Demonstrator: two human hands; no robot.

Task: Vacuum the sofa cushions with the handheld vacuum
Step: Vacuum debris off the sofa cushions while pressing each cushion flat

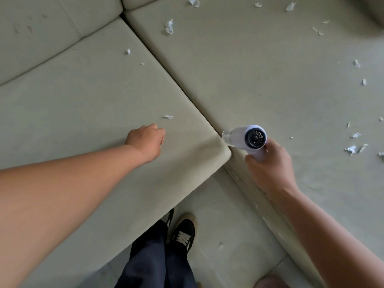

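A pale green sofa fills the view, with a left seat cushion (87,104) and a right seat cushion (259,65) meeting at a seam. My right hand (270,167) grips the handle of a white handheld vacuum (247,138), whose nozzle points into the seam near the left cushion's front corner. My left hand (147,140) rests on the left cushion with its fingers curled under; whether it holds anything is hidden. A white paper scrap (168,117) lies just beyond its knuckles. Several more white scraps (353,149) are strewn over the right cushion.
The back cushion (41,28) rises at the upper left. Scraps (169,27) also lie near the far seam. Below the cushions' front edge are my dark trouser legs and a black shoe (184,233) on a light floor (218,225).
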